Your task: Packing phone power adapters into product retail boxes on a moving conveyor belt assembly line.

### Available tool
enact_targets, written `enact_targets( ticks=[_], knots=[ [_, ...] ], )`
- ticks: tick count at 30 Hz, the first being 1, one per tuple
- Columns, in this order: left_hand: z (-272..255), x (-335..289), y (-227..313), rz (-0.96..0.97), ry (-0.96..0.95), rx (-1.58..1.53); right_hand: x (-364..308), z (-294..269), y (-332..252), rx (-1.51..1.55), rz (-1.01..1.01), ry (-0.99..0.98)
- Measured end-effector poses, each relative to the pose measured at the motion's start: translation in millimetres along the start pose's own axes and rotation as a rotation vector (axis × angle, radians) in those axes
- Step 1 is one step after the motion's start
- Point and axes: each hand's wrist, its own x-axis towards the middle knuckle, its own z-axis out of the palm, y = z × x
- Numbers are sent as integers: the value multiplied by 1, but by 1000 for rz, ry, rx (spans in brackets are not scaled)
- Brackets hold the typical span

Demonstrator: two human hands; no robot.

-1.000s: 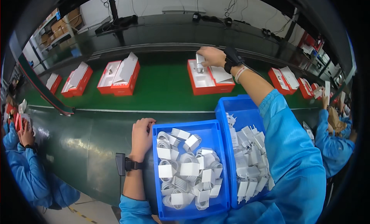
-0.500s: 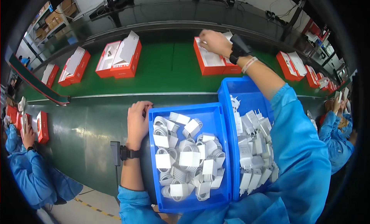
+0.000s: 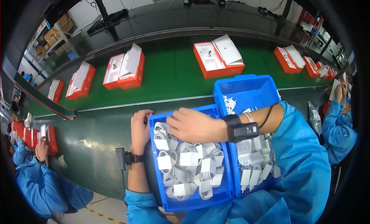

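Note:
My right hand [image 3: 192, 125] reaches over the upper part of a blue bin [image 3: 227, 174] of coiled white charging cables [image 3: 189, 159] with white paper bands. Its fingers bend down against the cables at the upper left; their tips are hidden, so I cannot tell whether they grip one. My left hand [image 3: 139, 125] is at the bin's upper left corner, fingers curled against the rim. To the right, a second blue bin [image 3: 252, 82] holds white charger plugs [image 3: 250, 176], partly covered by my right forearm. An open red box [image 3: 215, 73] with a white tray stands beyond the bins.
On the green conveyor belt [image 3: 169, 77] are more open red boxes, including one at left [image 3: 130, 80] and one at right [image 3: 286, 64]. Co-workers in blue sleeves work at left [image 3: 42, 185] and right [image 3: 339, 129]. A clear plastic bag [image 3: 315, 118] lies at right.
My right hand has left the red box on the belt and come back over the cable bin. The left hand stays at the bin's corner. The view has shifted slightly.

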Motion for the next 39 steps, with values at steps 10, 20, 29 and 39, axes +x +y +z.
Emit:
enact_targets(
  ticks=[10, 20, 29, 39],
  knots=[
    [-2, 3, -3, -7, 10, -10, -3, -3, -3, -237, -58, -42],
    [1, -1, 0, -21, -8, -25, -6, -12, 14, -243, -156, 10],
    [-2, 0, -1, -64, -13, -39, -31, -61, 116, 202, 259, 111],
    [-3, 0, 3, -62, -16, -10, -165, -14, 250, 402, 760, -208]
  ],
)
